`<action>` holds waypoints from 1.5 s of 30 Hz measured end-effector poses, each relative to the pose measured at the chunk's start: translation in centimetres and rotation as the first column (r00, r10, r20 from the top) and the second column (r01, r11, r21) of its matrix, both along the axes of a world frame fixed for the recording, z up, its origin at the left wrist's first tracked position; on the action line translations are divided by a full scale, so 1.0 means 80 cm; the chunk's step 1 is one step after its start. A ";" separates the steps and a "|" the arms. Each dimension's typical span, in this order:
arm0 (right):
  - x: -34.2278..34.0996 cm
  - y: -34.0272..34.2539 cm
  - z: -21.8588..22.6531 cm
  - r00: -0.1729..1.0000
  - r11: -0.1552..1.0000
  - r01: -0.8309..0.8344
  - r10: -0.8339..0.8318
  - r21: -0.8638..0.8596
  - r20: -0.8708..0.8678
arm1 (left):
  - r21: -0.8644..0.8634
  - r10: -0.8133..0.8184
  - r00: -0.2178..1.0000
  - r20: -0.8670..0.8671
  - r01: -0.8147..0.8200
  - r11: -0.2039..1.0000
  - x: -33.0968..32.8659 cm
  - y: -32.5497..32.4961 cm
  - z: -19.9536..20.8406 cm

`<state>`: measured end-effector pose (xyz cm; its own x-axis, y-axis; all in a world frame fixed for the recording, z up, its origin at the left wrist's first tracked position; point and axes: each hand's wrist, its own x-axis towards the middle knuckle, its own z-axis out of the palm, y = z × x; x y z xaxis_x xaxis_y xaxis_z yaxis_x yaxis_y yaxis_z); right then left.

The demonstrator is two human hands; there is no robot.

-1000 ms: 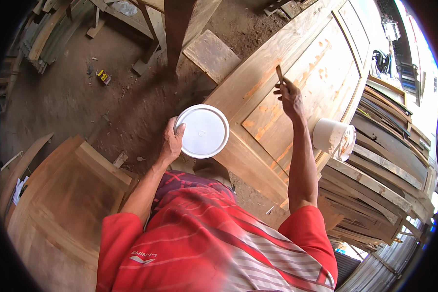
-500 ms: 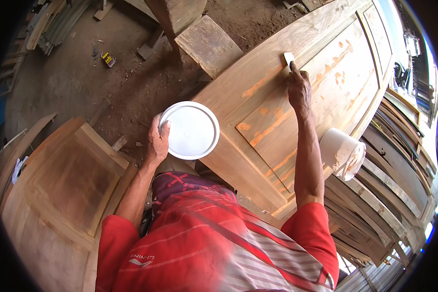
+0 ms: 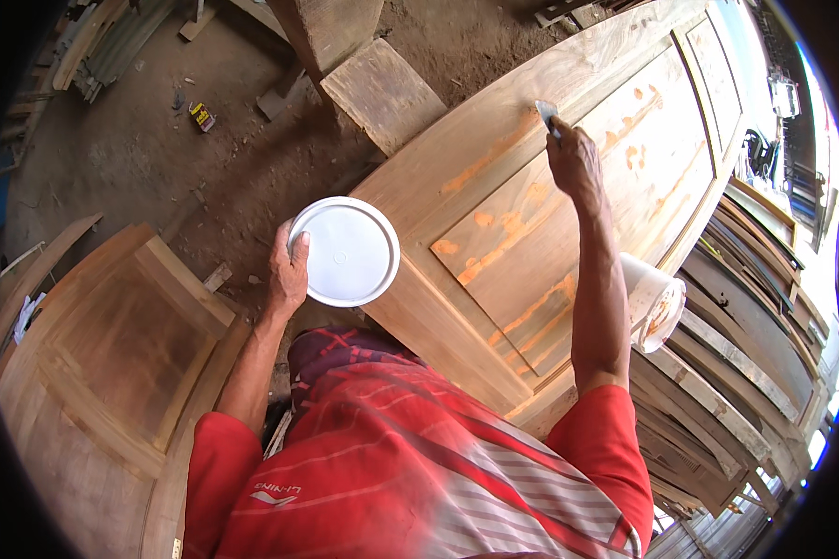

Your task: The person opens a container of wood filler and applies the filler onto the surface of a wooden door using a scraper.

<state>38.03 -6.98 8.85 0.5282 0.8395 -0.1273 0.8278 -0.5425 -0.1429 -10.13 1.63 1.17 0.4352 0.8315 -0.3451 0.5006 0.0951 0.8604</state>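
- Your right hand (image 3: 576, 166) is closed around the handle of a putty knife (image 3: 544, 111), over the left frame board of the panelled wooden door (image 3: 405, 191), at the upper end of an orange filler streak (image 3: 485, 166).
- The knife should feel light, with a thin, springy blade; hold it low on the handle, an index finger toward the blade to steady it.
- Your left hand (image 3: 289, 268) is partly closed on the left rim of a round white plastic lid (image 3: 347, 253), thumb on the upper face; the lid is level with the door's near-left edge.
- Expect the lid to be light and slightly flexible, its smooth face perhaps slippery; the raised rim is the surest hold.
- The door looks stiff and heavy, best gripped by its outer edges; the orange patches may be soft and smear under your fingers.
- The white bucket (image 3: 649, 284), by the door's right edge, would be best lifted by its rim; your forearm covers part of it, so you cannot tell what it rests on.
- Hidden too: the lid's underside, your left fingers beneath it, and whether the blade touches wood. Your right forearm and shirt (image 3: 391, 447) cover part of the door's near end.
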 end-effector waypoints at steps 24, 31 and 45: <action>-0.035 -0.011 -0.009 0.965 0.995 0.027 -0.002 0.091 -0.261 | -0.022 0.029 0.997 -0.076 -0.031 0.999 -0.003 -0.007 0.003; -0.037 -0.011 0.005 0.957 0.999 0.039 -0.029 0.029 -0.289 | 0.032 0.007 0.991 -0.135 -0.003 0.999 0.002 -0.006 0.015; -0.200 -0.155 0.088 -0.041 0.732 0.666 -0.154 -0.142 -0.987 | -0.037 -0.265 0.937 -0.226 0.263 0.964 -0.010 0.033 0.018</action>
<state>22.00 -19.35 15.89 0.4428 0.6179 -0.6497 -0.5021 -0.4295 -0.7506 -10.93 4.28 2.61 0.5483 0.6948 -0.4654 0.6906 -0.0624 0.7205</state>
